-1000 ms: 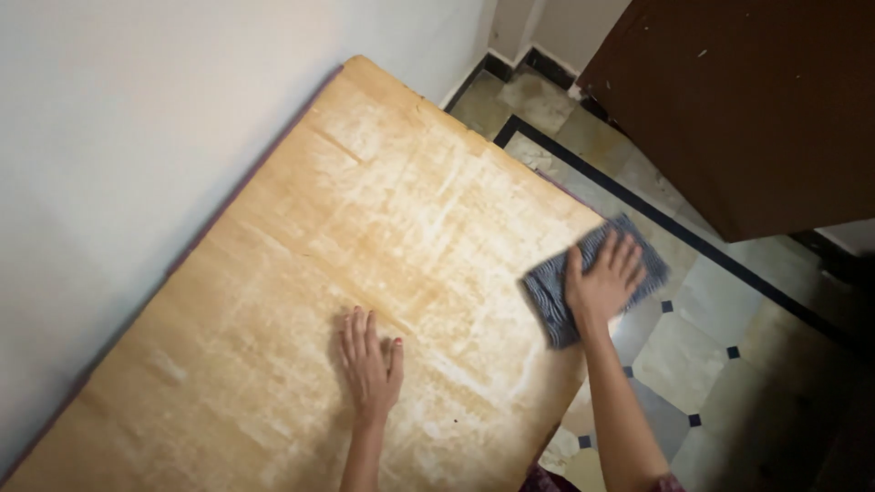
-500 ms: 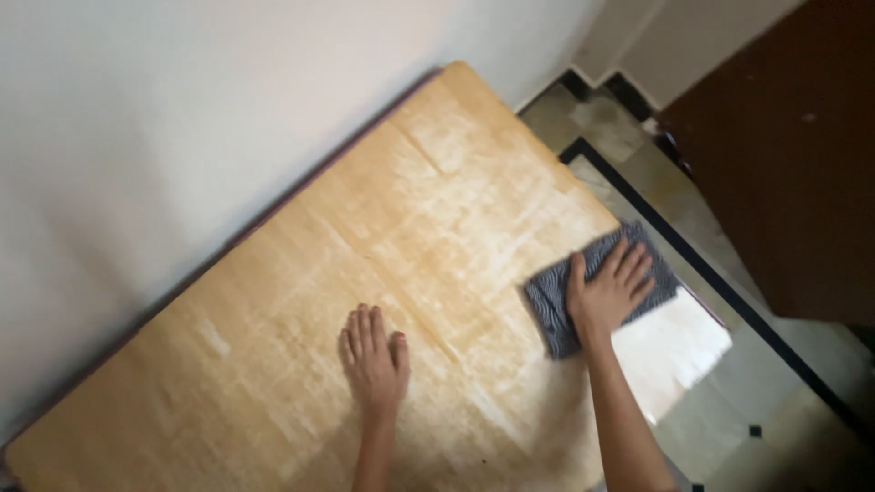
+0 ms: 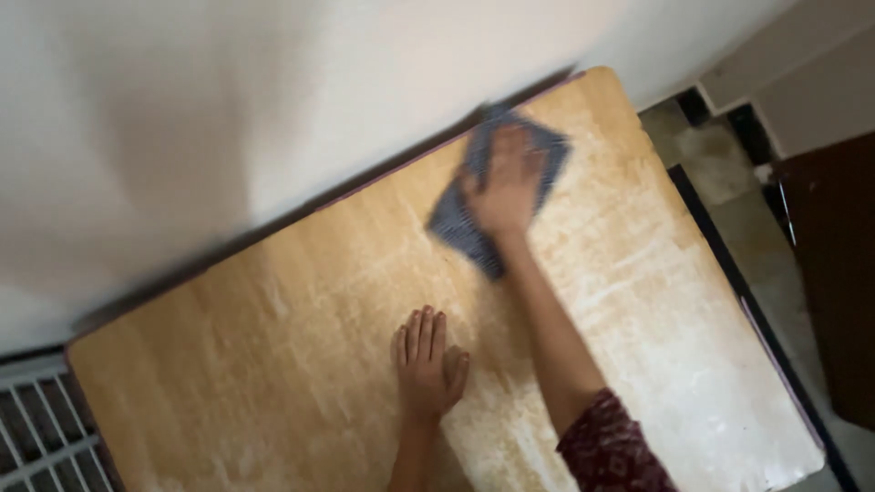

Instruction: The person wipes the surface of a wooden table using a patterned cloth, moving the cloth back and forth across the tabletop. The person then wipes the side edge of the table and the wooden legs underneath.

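A pale wooden tabletop with whitish smears stands against a white wall. My right hand presses flat on a grey-blue striped cloth near the table's far edge, close to the wall; the hand and cloth are motion-blurred. My left hand lies palm down with fingers together on the bare wood nearer to me, holding nothing. A dark red patterned sleeve covers my right upper arm.
The white wall runs along the table's far side. Tiled floor with a dark border lies to the right, beside a dark brown cabinet. A white metal grille shows at the lower left.
My right hand has swept the cloth from the table's right edge across to the far side by the wall. The view has swung; my left hand stays planted on the wood.
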